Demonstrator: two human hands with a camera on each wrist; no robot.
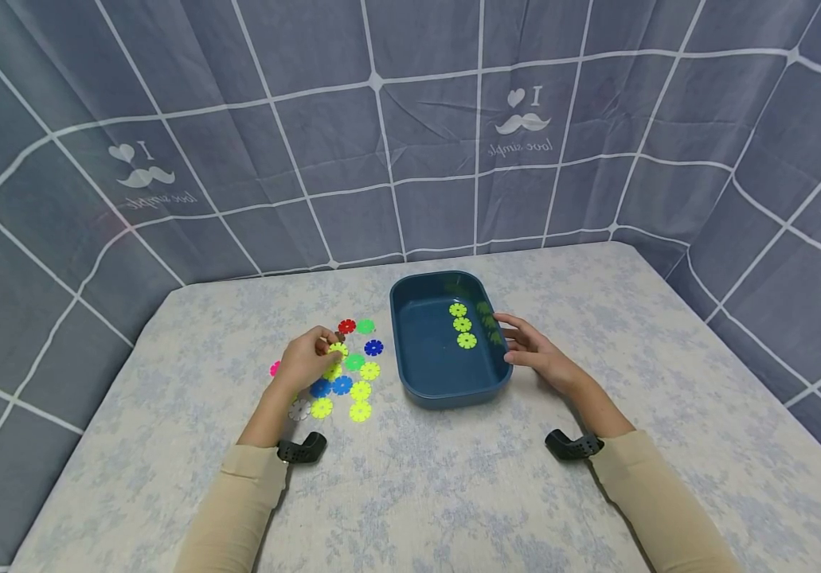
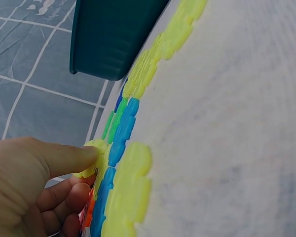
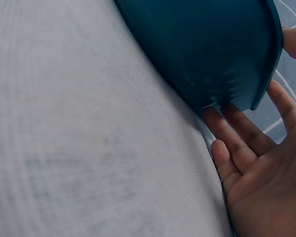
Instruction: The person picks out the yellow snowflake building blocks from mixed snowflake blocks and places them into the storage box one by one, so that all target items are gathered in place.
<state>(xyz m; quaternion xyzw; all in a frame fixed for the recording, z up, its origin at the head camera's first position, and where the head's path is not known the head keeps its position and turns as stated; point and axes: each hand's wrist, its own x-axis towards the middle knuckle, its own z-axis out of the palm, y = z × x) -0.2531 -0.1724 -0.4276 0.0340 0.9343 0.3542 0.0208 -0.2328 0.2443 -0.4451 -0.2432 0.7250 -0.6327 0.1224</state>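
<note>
My left hand [image 1: 306, 360] pinches a yellow flower-shaped plastic disc [image 1: 339, 349] between thumb and fingers, over the left part of the table. In the left wrist view the held disc shows just beyond the thumb, close over other discs. Around it lie notched discs, among them a red disc [image 1: 347, 326], a dark blue disc [image 1: 373, 348], a green disc [image 1: 355, 362] and a clear disc [image 1: 299, 410]. My right hand [image 1: 535, 354] rests against the right side of a dark teal bin [image 1: 446, 394], its fingertips [image 3: 210, 112] on the outer wall, fingers fairly straight.
Three yellow discs [image 1: 462, 325] lie in a row inside the bin, mirrored in its right wall. More yellow discs [image 1: 360, 391] lie left of the bin. A patterned cloth covers the table [image 1: 410, 493]. Grey checked curtains [image 1: 424, 143] stand behind and at both sides.
</note>
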